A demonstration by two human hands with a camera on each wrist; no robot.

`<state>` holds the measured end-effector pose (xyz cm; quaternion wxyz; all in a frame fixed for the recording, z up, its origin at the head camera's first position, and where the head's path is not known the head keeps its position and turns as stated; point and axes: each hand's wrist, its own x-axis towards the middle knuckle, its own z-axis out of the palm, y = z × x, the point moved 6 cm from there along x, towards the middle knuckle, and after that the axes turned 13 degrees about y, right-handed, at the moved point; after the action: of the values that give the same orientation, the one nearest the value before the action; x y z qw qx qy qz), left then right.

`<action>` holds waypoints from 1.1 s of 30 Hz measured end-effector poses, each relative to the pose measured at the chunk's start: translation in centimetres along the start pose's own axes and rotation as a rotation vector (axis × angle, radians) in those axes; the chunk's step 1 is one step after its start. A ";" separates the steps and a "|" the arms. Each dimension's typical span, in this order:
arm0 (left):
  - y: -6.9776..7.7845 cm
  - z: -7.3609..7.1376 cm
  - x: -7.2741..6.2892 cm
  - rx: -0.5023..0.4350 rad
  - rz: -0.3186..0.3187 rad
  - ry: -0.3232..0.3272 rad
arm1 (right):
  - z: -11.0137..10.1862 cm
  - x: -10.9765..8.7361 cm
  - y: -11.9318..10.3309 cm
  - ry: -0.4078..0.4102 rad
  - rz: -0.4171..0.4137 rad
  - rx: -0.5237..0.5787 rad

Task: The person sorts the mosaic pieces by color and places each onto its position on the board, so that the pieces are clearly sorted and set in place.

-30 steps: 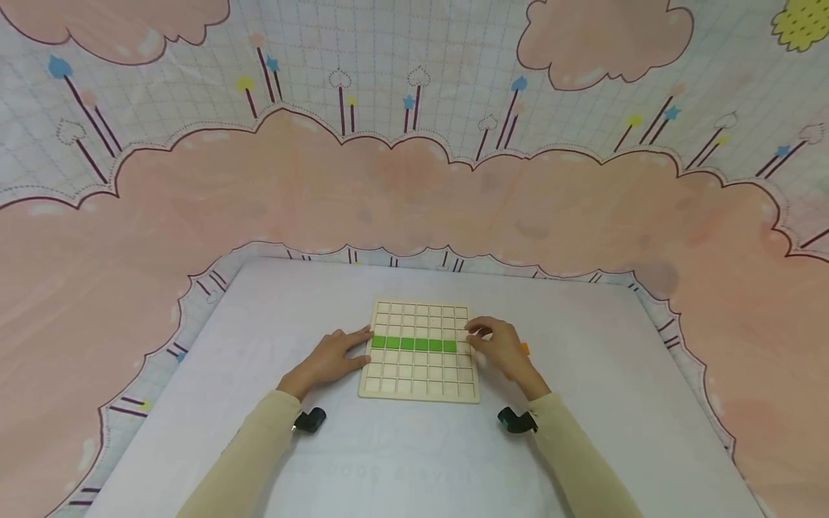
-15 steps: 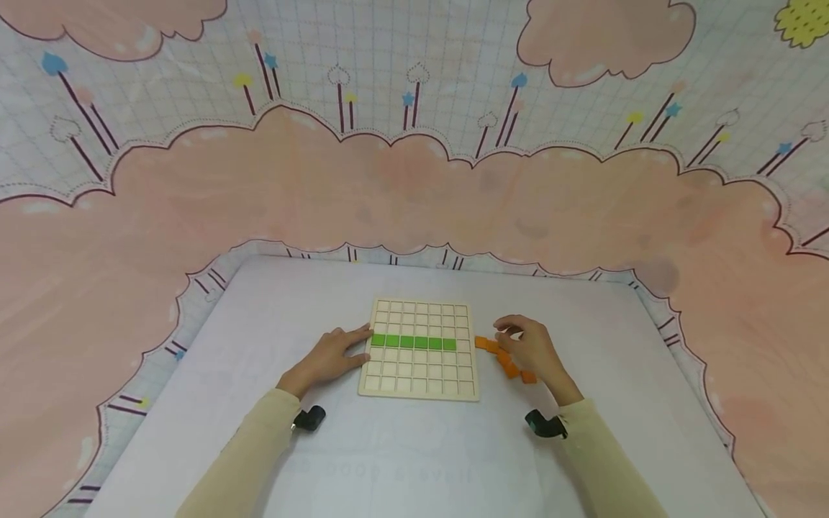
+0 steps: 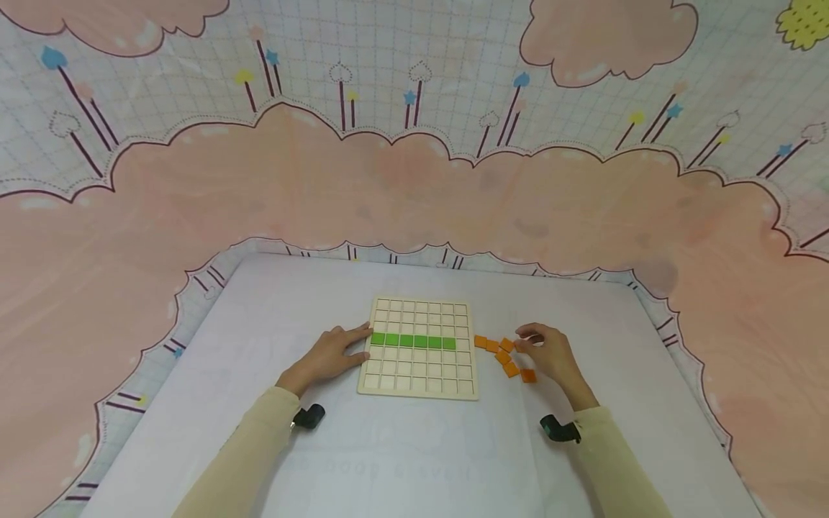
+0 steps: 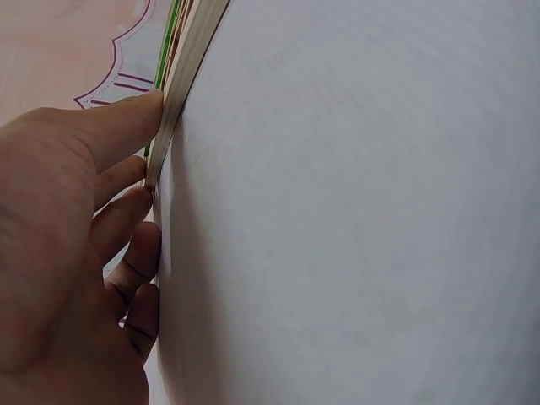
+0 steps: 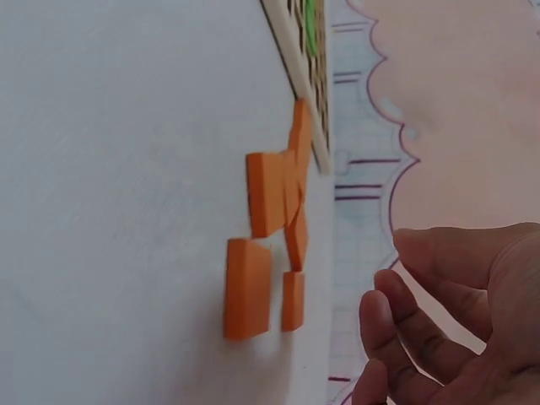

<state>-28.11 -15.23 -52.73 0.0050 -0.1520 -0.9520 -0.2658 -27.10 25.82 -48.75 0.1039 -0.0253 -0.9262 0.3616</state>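
Beside gridded board [image 3: 417, 365], square orange tiles [image 3: 503, 357]

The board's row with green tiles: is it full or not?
Not full: in the head view, six green tiles sit there, but the rightmost cell is bare.

Head view looks forward-down; wrist views (nearer) share the board [image 3: 417, 372].
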 end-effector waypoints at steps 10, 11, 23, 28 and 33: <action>-0.1 -0.2 0.0 0.004 0.013 0.006 | 0.4 0.3 2.3 -0.063 0.105 -0.045; -0.2 -0.2 0.1 0.002 0.011 0.006 | 0.5 0.3 2.4 -0.068 0.106 -0.053; -0.2 0.0 0.0 0.001 0.004 0.000 | 1.1 0.6 3.7 -0.117 0.121 -0.086; -0.2 0.1 0.0 -0.004 0.004 0.001 | 1.0 0.5 3.7 -0.113 0.122 -0.085; -0.2 0.1 0.0 -0.011 0.001 0.001 | 0.9 0.6 3.6 -0.091 0.115 -0.079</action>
<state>-28.13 -15.36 -52.95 0.0049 -0.1523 -0.9504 -0.2712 -27.93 27.95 -51.68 0.0399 -0.0661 -0.9405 0.3309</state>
